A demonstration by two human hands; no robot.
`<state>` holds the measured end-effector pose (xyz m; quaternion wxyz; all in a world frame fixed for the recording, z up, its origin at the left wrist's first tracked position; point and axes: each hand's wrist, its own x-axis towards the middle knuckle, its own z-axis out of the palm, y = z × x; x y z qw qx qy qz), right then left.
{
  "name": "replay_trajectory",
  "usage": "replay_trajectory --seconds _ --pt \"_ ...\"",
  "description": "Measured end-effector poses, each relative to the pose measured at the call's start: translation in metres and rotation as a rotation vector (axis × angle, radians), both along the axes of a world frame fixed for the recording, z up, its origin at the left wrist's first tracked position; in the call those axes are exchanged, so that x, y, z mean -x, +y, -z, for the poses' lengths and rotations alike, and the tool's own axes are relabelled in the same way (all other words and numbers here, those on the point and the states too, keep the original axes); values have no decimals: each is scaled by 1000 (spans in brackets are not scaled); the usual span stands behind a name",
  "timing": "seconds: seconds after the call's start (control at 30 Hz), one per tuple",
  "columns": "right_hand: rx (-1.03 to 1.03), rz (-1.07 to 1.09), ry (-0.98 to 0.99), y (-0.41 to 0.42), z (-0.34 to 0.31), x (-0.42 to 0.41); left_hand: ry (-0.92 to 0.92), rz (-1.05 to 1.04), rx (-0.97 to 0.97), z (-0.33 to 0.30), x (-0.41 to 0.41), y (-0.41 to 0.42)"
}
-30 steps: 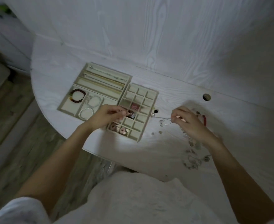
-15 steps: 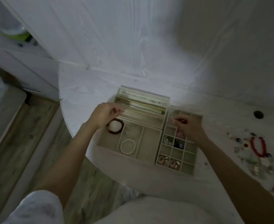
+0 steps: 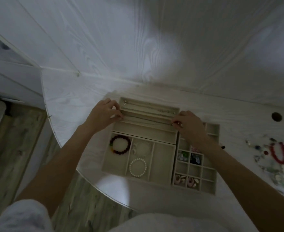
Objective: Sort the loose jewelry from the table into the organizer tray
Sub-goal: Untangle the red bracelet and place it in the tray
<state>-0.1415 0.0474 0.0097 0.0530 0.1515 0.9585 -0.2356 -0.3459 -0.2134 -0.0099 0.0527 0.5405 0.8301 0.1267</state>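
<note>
Head view: the organizer tray (image 3: 164, 158) sits at the middle of the frame on the white table (image 3: 74, 101), its long slots toward the top and its small square cells at the lower right. The left hand (image 3: 102, 115) is at the tray's upper left corner, fingers curled, pinching one end of a thin chain necklace (image 3: 146, 120). The right hand (image 3: 189, 126) is at the right end of the same long slot, pinching the other end — the chain runs stretched between the two hands, low over the third slot from the top.

Other thin chains lie in the two slots above. In the left compartment below lies a dark beaded bracelet (image 3: 120, 146); a white pearl bracelet (image 3: 137, 167) lies in the middle compartment, with a fainter pale piece above it. Several small cells hold blurred beads and pink pieces.

At the far right of the frame, loose jewelry (image 3: 272, 164) lies scattered on the table — among it a red bracelet (image 3: 278, 154).
</note>
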Motion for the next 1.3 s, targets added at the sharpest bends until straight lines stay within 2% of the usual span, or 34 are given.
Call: replay_trajectory --seconds 0.2,0.43,0.7,1.0,1.3 --pt "-158 -160 -41 -3 -1 4 -83 47 63 -2 9 5" --pt "-250 -184 -74 -9 -1 17 -35 101 208 -7 15 18" --pt "-352 -370 -157 -8 13 33 30 149 282 -14 10 31" --pt "-469 -379 -197 -2 18 33 17 114 302 -15 8 31" --pt "-425 -356 -157 -6 14 30 -1 -8 276 -17 5 30"
